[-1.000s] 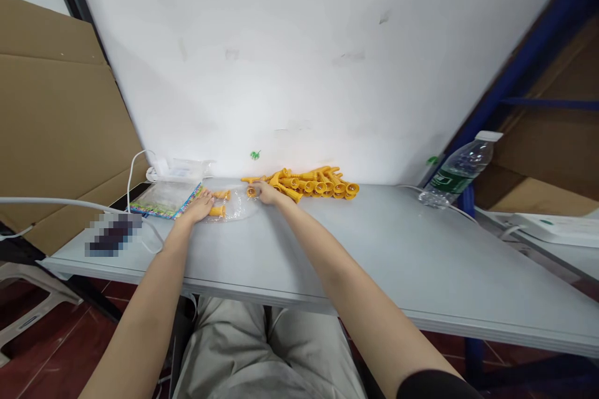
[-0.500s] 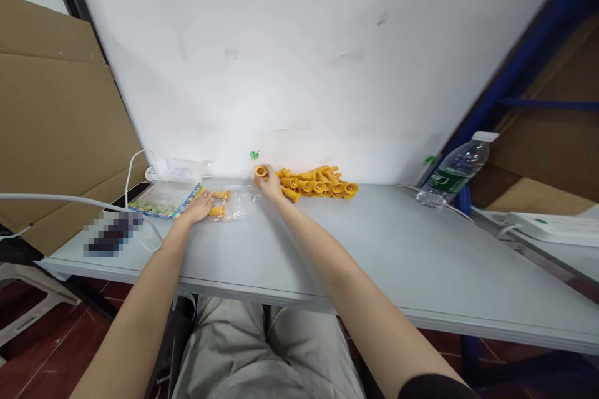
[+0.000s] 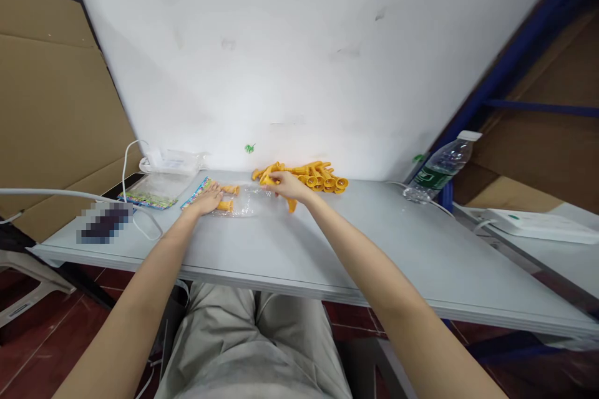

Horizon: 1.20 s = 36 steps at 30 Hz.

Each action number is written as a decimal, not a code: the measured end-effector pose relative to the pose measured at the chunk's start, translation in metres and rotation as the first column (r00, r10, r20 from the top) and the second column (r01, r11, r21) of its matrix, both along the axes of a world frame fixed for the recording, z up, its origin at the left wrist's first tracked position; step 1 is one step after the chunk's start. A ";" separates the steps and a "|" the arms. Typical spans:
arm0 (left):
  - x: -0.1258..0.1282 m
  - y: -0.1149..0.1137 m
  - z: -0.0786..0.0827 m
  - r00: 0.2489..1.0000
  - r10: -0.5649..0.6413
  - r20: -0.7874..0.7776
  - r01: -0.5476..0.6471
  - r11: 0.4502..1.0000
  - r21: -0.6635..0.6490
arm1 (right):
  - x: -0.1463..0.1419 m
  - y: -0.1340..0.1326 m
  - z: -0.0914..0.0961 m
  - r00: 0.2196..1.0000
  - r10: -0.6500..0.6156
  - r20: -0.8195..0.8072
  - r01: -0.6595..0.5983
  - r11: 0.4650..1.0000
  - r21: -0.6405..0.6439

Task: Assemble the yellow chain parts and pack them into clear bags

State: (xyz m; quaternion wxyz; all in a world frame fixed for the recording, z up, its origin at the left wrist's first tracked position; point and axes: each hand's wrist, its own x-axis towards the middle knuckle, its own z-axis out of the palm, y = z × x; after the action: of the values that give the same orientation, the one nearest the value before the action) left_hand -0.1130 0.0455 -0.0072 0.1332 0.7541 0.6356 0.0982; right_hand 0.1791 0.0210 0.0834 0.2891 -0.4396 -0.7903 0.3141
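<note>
My left hand (image 3: 206, 201) lies flat on the end of a clear plastic bag (image 3: 243, 202) that has two yellow plastic pieces (image 3: 228, 197) in it, fingers stretched out. My right hand (image 3: 289, 186) is closed on a yellow plastic piece (image 3: 267, 179) at the near left end of a pile of the same yellow pieces (image 3: 318, 176) by the wall. Another yellow piece (image 3: 292, 204) pokes out below that hand.
A stack of colourful clear packets (image 3: 154, 190) lies left of the bag, with a white charger and cable (image 3: 161, 162) behind it. A water bottle (image 3: 440, 167) lies at the right by a blue rack post. Cardboard stands at left. A white box (image 3: 538, 224) sits at far right.
My right hand went from the bag's mouth to the pile, then came back toward the bag with a yellow piece in it. My left hand stayed on the bag.
</note>
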 end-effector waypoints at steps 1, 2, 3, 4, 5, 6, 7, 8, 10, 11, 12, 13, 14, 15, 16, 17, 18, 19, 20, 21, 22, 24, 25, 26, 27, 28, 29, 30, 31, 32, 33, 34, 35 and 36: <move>0.005 0.000 0.000 1.000 -0.010 0.002 0.010 1.000 -0.003 | 0.002 -0.003 -0.002 0.991 0.001 0.137 -0.003 1.000 0.010; 0.009 0.000 0.001 1.000 -0.021 0.004 0.021 1.000 -0.001 | 0.003 -0.005 -0.005 0.970 -0.009 0.241 0.001 1.000 0.032; 0.012 0.000 0.000 0.999 -0.034 0.006 0.034 0.999 0.004 | 0.004 -0.007 -0.008 0.950 -0.026 0.310 0.008 0.998 0.058; 0.014 0.000 0.000 0.999 -0.048 0.007 0.048 0.999 0.010 | 0.004 -0.007 -0.011 0.935 -0.043 0.351 0.016 0.997 0.081; 0.016 -0.001 0.000 0.998 -0.059 0.007 0.059 0.998 0.014 | 0.003 -0.007 -0.014 0.926 -0.061 0.373 0.027 0.995 0.096; 0.018 -0.001 0.000 0.998 -0.068 0.007 0.068 0.998 0.015 | 0.003 -0.006 -0.017 0.918 -0.080 0.387 0.043 0.994 0.105; 0.018 -0.002 0.000 0.997 -0.072 0.006 0.072 0.997 0.013 | 0.004 -0.006 -0.019 0.910 -0.104 0.401 0.064 0.992 0.112; 0.019 -0.003 0.000 0.997 -0.074 0.008 0.074 0.997 0.011 | 0.005 -0.006 -0.021 0.899 -0.131 0.418 0.087 0.989 0.122; 0.020 -0.006 0.001 0.997 -0.071 0.016 0.071 0.997 0.009 | 0.008 -0.008 -0.023 0.867 -0.177 0.466 0.122 0.982 0.146; 0.020 -0.008 0.001 0.998 -0.068 0.019 0.068 0.998 0.008 | 0.010 -0.010 -0.024 0.849 -0.182 0.496 0.125 0.981 0.146; 0.021 -0.009 0.002 0.998 -0.063 0.020 0.063 0.998 0.005 | 0.012 -0.012 -0.024 0.832 -0.170 0.528 0.119 0.984 0.130; 0.021 -0.011 0.003 0.998 -0.058 0.017 0.058 0.998 0.001 | 0.014 -0.014 -0.023 0.819 -0.143 0.555 0.105 0.989 0.099; 0.022 -0.011 0.004 0.998 -0.055 0.012 0.055 0.998 -0.001 | 0.015 -0.017 -0.023 0.811 -0.110 0.574 0.089 0.994 0.065; 0.023 -0.012 0.004 0.999 -0.053 0.006 0.053 0.999 -0.002 | 0.016 -0.019 -0.023 0.806 -0.085 0.586 0.078 0.996 0.037; 0.023 -0.012 0.004 0.999 -0.053 0.002 0.053 0.999 -0.002 | 0.016 -0.020 -0.022 0.802 -0.073 0.593 0.073 0.997 0.023; 0.024 -0.011 0.005 0.998 -0.055 0.000 0.055 0.998 0.000 | 0.016 -0.022 -0.022 0.799 -0.079 0.596 0.076 0.997 0.030; 0.024 -0.011 0.005 0.998 -0.056 -0.002 0.056 0.998 0.002 | 0.016 -0.022 -0.022 0.797 -0.097 0.597 0.083 0.995 0.052; 0.024 -0.010 0.005 0.998 -0.056 -0.003 0.056 0.998 0.002 | 0.015 -0.023 -0.021 0.793 -0.122 0.596 0.093 0.992 0.080; 0.024 -0.010 0.005 0.999 -0.051 -0.006 0.051 0.999 0.003 | 0.014 -0.023 -0.021 0.791 -0.147 0.593 0.103 0.989 0.107; 0.024 -0.009 0.004 0.999 -0.042 -0.008 0.042 0.999 0.003 | 0.012 -0.022 -0.021 0.792 -0.167 0.587 0.113 0.985 0.128; 0.024 -0.009 0.004 0.999 -0.032 -0.009 0.032 0.999 0.004 | 0.011 -0.022 -0.020 0.795 -0.183 0.578 0.122 0.982 0.143; 0.024 -0.009 0.004 1.000 -0.009 -0.006 0.009 1.000 0.009 | 0.008 -0.021 -0.018 0.798 -0.213 0.563 0.143 0.976 0.167; 0.024 -0.010 0.003 1.000 0.001 0.000 -0.001 1.000 0.015 | 0.006 -0.022 -0.018 0.796 -0.229 0.560 0.151 0.972 0.181; 0.024 -0.010 0.003 1.000 0.007 0.008 -0.007 1.000 0.025 | 0.004 -0.022 -0.017 0.790 -0.244 0.563 0.158 0.967 0.197; 0.024 -0.010 0.002 1.000 0.007 0.016 -0.007 0.999 0.038 | 0.002 -0.023 -0.016 0.780 -0.261 0.568 0.166 0.963 0.214; 0.024 -0.010 0.002 1.000 0.002 0.025 -0.004 0.999 0.050 | 0.000 -0.023 -0.016 0.770 -0.277 0.575 0.172 0.958 0.231; 0.024 -0.010 0.001 0.999 -0.004 0.032 0.003 0.998 0.060 | -0.002 -0.024 -0.015 0.759 -0.291 0.583 0.177 0.953 0.245; 0.024 -0.010 0.001 0.999 -0.011 0.037 0.009 0.998 0.066 | -0.005 -0.025 -0.015 0.748 -0.301 0.591 0.180 0.950 0.256; 0.024 -0.010 0.001 0.999 -0.015 0.039 0.012 0.998 0.068 | -0.007 -0.026 -0.014 0.738 -0.310 0.600 0.183 0.947 0.264; 0.024 -0.010 0.001 0.999 -0.014 0.037 0.012 0.998 0.068 | -0.010 -0.026 -0.014 0.727 -0.316 0.610 0.186 0.945 0.268; 0.024 -0.010 0.001 0.999 -0.011 0.032 0.009 0.998 0.067 | -0.013 -0.027 -0.014 0.716 -0.320 0.620 0.188 0.944 0.271; 0.024 -0.011 0.001 1.000 -0.007 0.025 0.005 0.998 0.067 | -0.015 -0.027 -0.015 0.707 -0.323 0.630 0.188 0.944 0.273; 0.024 -0.011 0.001 1.000 -0.004 0.019 0.002 0.998 0.069 | -0.018 -0.027 -0.015 0.699 -0.325 0.637 0.188 0.943 0.275; 0.025 -0.012 0.002 1.000 -0.004 0.014 0.003 0.997 0.072 | -0.021 -0.027 -0.016 0.694 -0.330 0.640 0.189 0.941 0.281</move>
State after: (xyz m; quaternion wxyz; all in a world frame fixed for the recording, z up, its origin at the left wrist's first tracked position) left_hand -0.0884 0.0336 -0.0056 0.1108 0.7588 0.6293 0.1261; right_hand 0.1581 -0.0060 0.0676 0.0636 -0.6008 -0.7968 0.0096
